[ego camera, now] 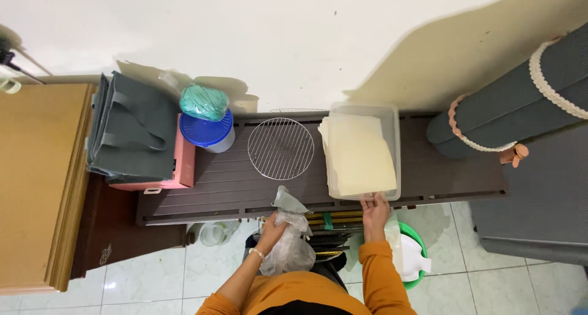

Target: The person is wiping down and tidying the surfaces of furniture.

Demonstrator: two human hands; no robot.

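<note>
Head view, looking straight down along a white wall. Largest in frame is the long dark-brown slatted shelf [233,189] that runs left to right against the wall, above a floor of pale glossy tiles [153,272]. At left stands a light-brown wooden cabinet [37,186]; at right lie rolled dark-grey mats with cream lace edging [520,100].

On the shelf, from left: a folded grey fabric bag [131,131] resting on a flat pink box [184,165]; a white tub with a blue ribbed lid [207,133] carrying a bundle of green plastic [204,102]; a round wire cooling rack [281,148] lying flat; and a clear rectangular plastic container [392,116] filled with a stack of cream-coloured sheets [360,155], set right of the rack and just apart from it.

The person wears orange sleeves. The right hand [374,208] lies at the near short edge of the container, fingers extended and touching its rim, thumb side toward the shelf front; the hand is not closed around anything. The left hand [274,229] is clenched on a crumpled clear plastic bag [288,244], held in front of the shelf edge below the wire rack; a pale bracelet sits on that wrist.

Smallest items: a green basin with white contents [413,260] on the floor beside the right forearm, and a clear jar [214,232] under the shelf.
</note>
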